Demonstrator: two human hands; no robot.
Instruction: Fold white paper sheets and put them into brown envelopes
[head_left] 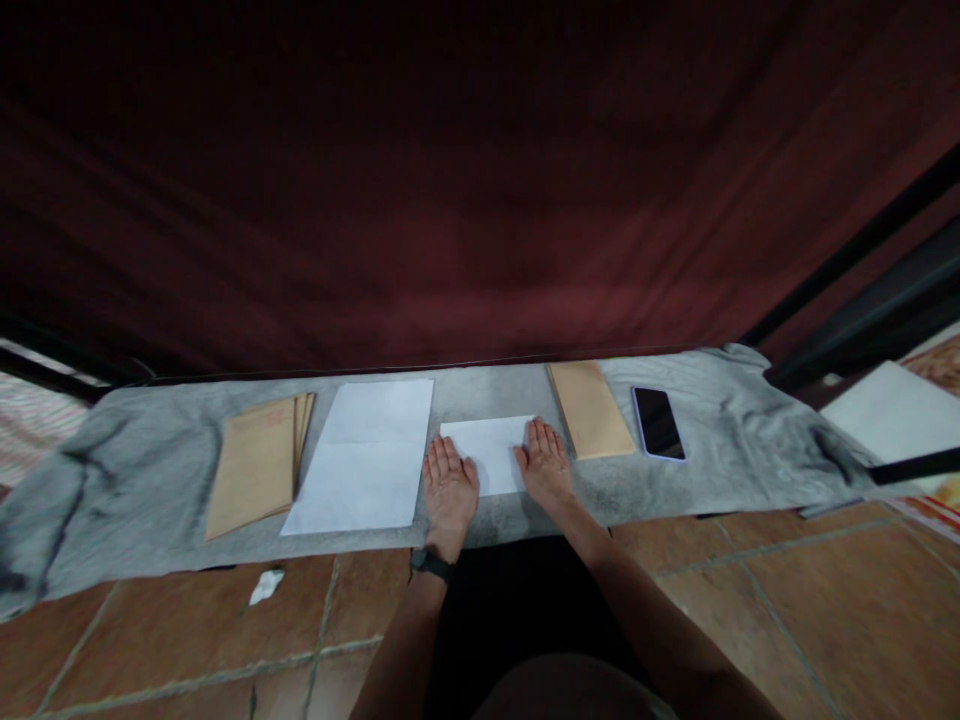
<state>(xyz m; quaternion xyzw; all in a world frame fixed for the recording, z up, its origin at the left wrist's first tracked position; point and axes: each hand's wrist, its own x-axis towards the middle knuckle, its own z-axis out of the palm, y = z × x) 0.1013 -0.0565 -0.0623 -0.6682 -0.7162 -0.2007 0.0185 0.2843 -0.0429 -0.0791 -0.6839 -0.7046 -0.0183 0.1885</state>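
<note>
A small white sheet of paper [491,455], perhaps folded, lies flat on the grey cloth in front of me. My left hand [450,485] rests flat on its left edge, fingers stretched forward, a dark band on the wrist. On the right edge lies my right hand [546,468], also flat with fingers out. Just left of my left hand is a larger white sheet [367,455] with a faint crease across it. A brown envelope stack [592,408] sits to the right of my right hand.
More brown envelopes [255,455] are fanned at the left. A phone [659,423] in a pale purple case lies at the right. Grey cloth [750,440] covers the narrow surface. A dark red curtain [480,240] hangs behind it. On the tiled floor is a white scrap [265,586].
</note>
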